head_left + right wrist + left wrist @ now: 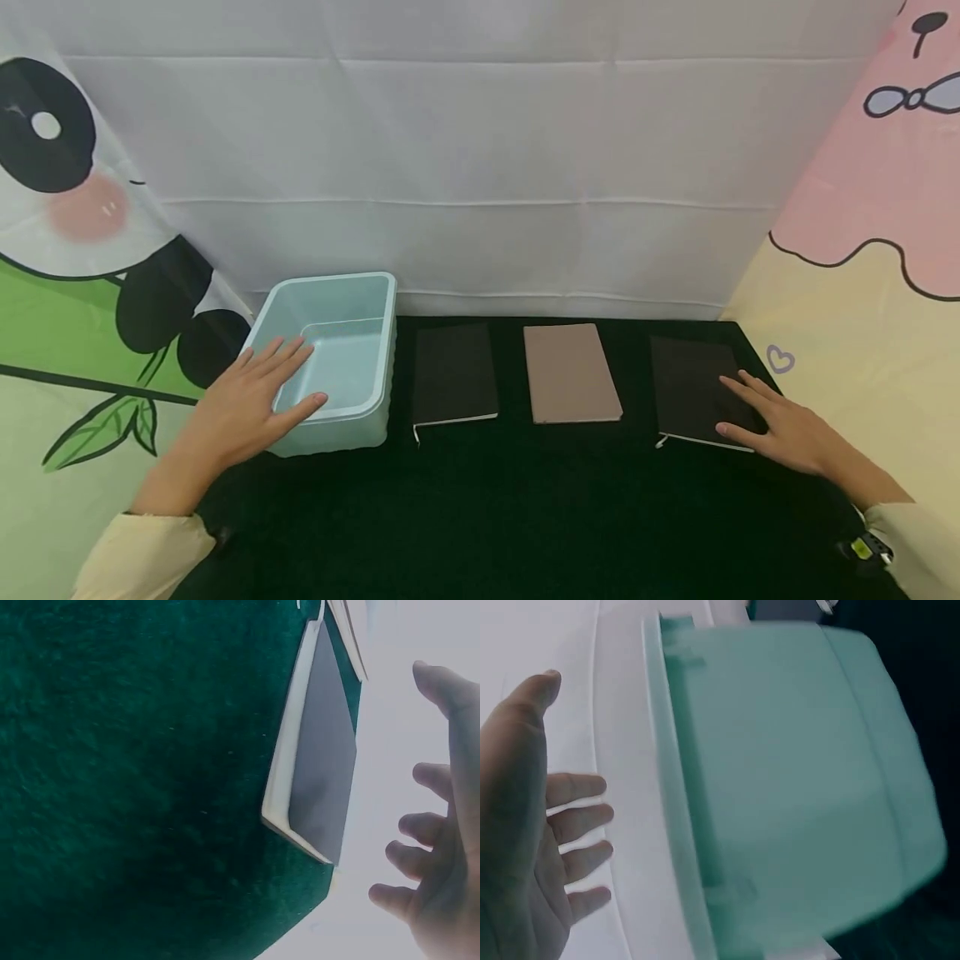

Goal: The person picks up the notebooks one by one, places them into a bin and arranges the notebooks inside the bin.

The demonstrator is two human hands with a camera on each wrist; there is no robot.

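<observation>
My left hand point(258, 400) hovers with spread fingers over the near left part of a light blue-green plastic bin point(387, 367); in the left wrist view the hand point(525, 817) stands apart from the bin's side point(787, 772). My right hand point(787, 429), fingers extended, is above the right edge of a black notebook point(690, 379) with a ribbon. The right wrist view shows a gap between that hand point(442, 832) and the notebook point(326, 757). Neither hand holds anything. Another black notebook point(453, 375) and a pinkish-beige notebook point(572, 372) lie between bin and right notebook.
A dark green cloth point(525, 508) covers the table. Behind it hangs a white curtain point(480, 167). Printed cartoon cloths flank it, a green and white one point(75, 325) at left and a pink and yellow one point(862, 325) at right.
</observation>
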